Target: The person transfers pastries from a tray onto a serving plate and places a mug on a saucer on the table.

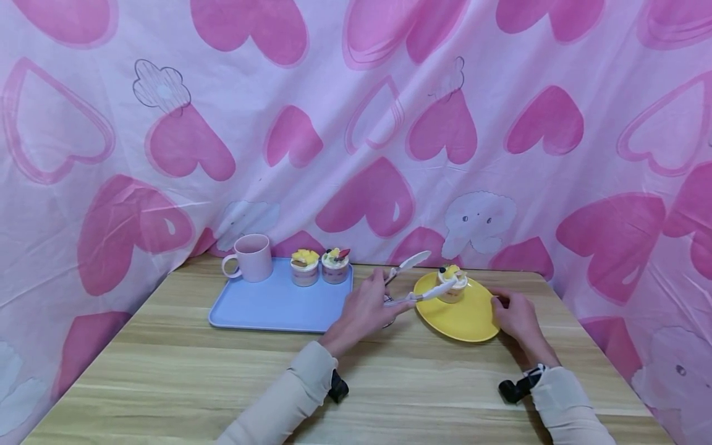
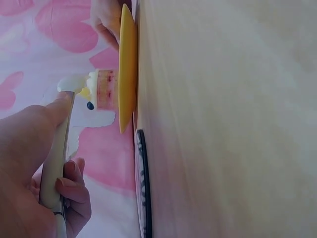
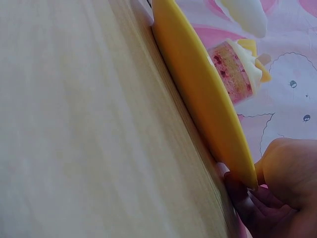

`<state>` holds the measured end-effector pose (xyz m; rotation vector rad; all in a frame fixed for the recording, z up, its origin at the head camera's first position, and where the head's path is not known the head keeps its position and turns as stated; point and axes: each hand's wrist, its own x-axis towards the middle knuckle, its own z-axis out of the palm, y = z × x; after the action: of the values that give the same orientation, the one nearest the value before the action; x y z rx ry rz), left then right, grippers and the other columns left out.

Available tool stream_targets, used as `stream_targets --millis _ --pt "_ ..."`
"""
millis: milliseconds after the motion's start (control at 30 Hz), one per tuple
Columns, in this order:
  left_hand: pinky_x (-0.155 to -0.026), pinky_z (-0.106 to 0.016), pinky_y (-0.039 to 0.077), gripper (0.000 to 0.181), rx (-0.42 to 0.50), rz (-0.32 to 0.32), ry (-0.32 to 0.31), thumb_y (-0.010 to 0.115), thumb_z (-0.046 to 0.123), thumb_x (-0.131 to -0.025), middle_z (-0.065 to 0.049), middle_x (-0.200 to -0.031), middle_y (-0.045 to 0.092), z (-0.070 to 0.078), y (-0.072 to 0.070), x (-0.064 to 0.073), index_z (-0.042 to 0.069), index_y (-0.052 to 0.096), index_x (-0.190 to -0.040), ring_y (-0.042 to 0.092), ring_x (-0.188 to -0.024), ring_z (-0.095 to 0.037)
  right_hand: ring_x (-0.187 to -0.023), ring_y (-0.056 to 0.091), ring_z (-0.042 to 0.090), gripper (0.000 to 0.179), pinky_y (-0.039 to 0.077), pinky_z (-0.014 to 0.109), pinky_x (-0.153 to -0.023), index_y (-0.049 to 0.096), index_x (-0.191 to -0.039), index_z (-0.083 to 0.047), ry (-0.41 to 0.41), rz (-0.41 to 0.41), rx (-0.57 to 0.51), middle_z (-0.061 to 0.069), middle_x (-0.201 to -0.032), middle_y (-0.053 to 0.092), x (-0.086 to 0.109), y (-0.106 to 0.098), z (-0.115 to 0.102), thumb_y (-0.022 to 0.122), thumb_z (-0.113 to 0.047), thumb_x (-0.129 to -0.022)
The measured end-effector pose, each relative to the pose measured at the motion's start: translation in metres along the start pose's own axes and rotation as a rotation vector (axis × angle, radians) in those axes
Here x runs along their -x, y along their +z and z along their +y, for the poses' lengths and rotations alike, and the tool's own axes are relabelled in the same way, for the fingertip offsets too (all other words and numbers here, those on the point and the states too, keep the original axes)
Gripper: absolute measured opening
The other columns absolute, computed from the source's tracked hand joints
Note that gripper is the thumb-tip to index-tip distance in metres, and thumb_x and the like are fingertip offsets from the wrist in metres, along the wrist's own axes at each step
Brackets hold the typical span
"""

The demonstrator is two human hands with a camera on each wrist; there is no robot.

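My left hand [image 1: 364,303] grips a pair of tongs [image 2: 53,163] with pale, spoon-like ends. The tongs' arms are spread apart, and one tip [image 1: 439,289] overlaps a small clear dessert cup [image 1: 452,295] in the head view. This cup of layered cake [image 3: 230,74], topped with cream, yellow fruit and a dark berry, stands upright toward the back of a yellow plate [image 1: 461,324]. With thumb and fingers, my right hand [image 1: 517,318] pinches the plate's right rim; in the right wrist view its fingertips [image 3: 235,186] reach under the edge.
Left of the plate lies a blue tray [image 1: 267,313]. On it stand a pink mug [image 1: 254,259] and two more dessert cups, one with yellow fruit [image 1: 305,272], one with a red slice [image 1: 335,269]. A heart-patterned curtain [image 1: 356,123] hangs behind the wooden table [image 1: 423,395].
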<state>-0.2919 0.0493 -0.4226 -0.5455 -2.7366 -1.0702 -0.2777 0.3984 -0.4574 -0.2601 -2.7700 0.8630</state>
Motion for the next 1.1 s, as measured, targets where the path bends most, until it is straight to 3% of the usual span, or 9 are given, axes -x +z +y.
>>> stream_targets --millis 200,667,1100 --pt "-0.050 -0.028 0.046 0.072 0.010 0.024 0.016 0.073 0.069 -0.078 0.001 -0.095 0.064 -0.004 -0.008 0.000 0.018 0.045 -0.119 0.055 -0.066 -0.011 -0.101 0.059 0.031 0.035 0.045 0.036 -0.080 0.066 -0.130 -0.006 -0.070 0.057 0.021 0.020 -0.114 0.068 0.001 0.000 0.002 0.050 -0.017 -0.101" --pt "-0.054 -0.028 0.047 0.075 0.055 0.069 0.031 0.071 0.073 -0.077 -0.004 -0.097 0.067 -0.020 -0.037 0.005 0.017 0.046 -0.119 0.057 -0.069 -0.013 -0.101 0.059 0.030 0.036 0.046 0.034 -0.079 0.064 -0.132 -0.005 -0.044 0.035 0.005 0.020 -0.116 0.067 -0.001 0.000 0.004 0.049 -0.018 -0.102" --pt "-0.054 -0.029 0.047 0.087 0.089 0.086 0.007 0.066 0.081 -0.071 0.004 -0.089 0.059 -0.026 -0.058 0.016 0.022 0.041 -0.130 0.056 -0.067 -0.013 -0.099 0.058 0.029 0.036 0.045 0.031 -0.076 0.063 -0.133 -0.005 -0.040 0.027 -0.005 0.020 -0.116 0.066 0.000 0.000 0.002 0.049 -0.018 -0.102"
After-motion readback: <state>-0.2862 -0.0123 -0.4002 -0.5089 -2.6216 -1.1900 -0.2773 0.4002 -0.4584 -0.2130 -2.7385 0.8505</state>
